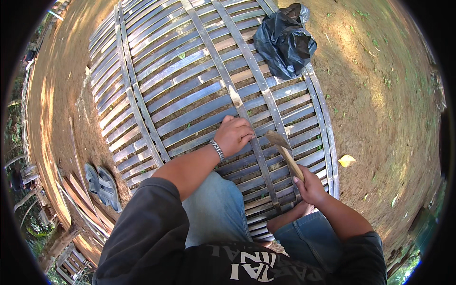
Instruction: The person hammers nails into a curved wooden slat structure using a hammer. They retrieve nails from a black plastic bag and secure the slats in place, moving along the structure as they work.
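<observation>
A slatted panel (190, 97) of thin grey and brown strips, crossed by long battens, lies on the ground beneath me. My left hand (233, 136), a chain bracelet at its wrist, rests on one long batten (260, 159) with its fingertips pinched together. Whatever they hold is hidden or too small to see. In my right hand (309, 184) is a hammer (290, 161), gripped low on its pale wooden handle. Its brown head (277, 138) is just right of my left hand, over the panel.
A black plastic bag (285, 42) sits on the panel's far right corner. Grey sandals (103, 184) lie on the dirt to the left, beside several long wooden strips (88, 202). A yellow leaf (346, 160) lies on the ground at the right. My knees are over the panel's near end.
</observation>
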`<state>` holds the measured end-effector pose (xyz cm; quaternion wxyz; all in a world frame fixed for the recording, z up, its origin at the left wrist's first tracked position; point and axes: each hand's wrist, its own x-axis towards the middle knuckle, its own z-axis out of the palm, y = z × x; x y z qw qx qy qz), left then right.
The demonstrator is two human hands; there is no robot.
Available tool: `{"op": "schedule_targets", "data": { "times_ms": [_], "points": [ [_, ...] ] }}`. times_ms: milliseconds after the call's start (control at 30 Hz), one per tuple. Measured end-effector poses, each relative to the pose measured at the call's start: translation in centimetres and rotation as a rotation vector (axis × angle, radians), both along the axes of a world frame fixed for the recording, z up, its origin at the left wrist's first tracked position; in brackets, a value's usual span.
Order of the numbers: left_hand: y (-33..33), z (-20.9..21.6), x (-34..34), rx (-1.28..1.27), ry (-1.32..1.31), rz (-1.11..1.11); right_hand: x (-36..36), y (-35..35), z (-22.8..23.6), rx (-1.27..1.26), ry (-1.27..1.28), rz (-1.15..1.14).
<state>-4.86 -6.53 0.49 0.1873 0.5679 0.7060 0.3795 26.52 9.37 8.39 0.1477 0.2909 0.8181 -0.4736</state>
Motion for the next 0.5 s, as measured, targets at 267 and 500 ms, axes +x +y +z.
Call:
{"op": "schedule_targets", "data": {
  "times_ms": [267, 500],
  "points": [
    [-0.1, -0.1, -0.3, 0.032, 0.012, -0.015, -2.0, -0.1, -0.2, -0.021, -0.034, 0.013],
    [-0.5, -0.7, -0.2, 0.006, -0.07, 0.031, -2.8, 0.2, -0.5, -0.028, -0.08, 0.075]
  ]
}}
